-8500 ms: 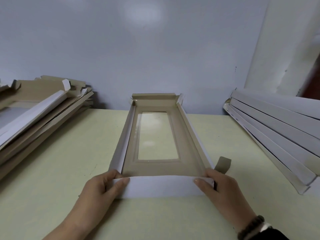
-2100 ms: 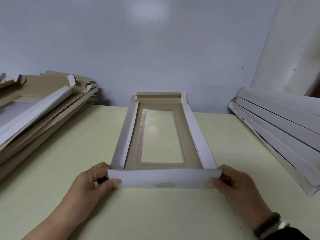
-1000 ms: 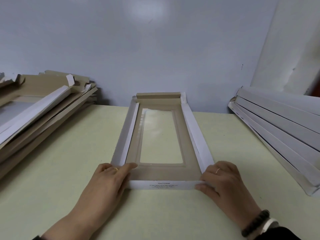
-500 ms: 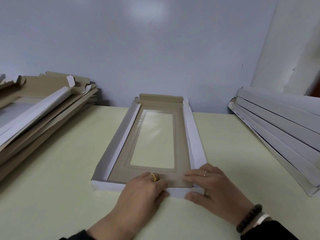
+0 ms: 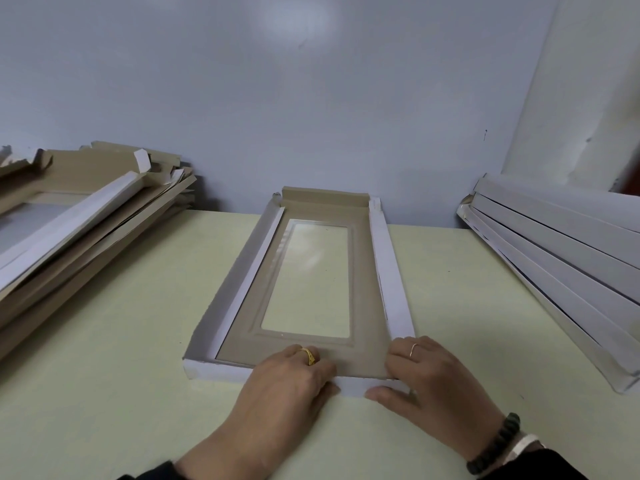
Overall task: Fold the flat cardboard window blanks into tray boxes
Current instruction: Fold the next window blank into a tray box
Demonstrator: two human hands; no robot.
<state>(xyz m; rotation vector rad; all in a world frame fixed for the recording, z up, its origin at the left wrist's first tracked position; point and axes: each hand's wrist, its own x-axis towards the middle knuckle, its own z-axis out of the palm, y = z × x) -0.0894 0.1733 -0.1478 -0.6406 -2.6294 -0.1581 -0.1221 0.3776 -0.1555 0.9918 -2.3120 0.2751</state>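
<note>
cardboard tray (image 5: 353, 362) under both seemingly flat hands (image 5: 291, 386)

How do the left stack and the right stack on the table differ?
The left stack shows mostly brown cardboard; the right stack shows only white faces. The left stack is ragged, with flaps sticking up and a window pane visible; the right stack is neat, its long edges parallel and evenly stepped. Both rest on the table against the wall, flanking the tray box that both hands are working on.
</note>
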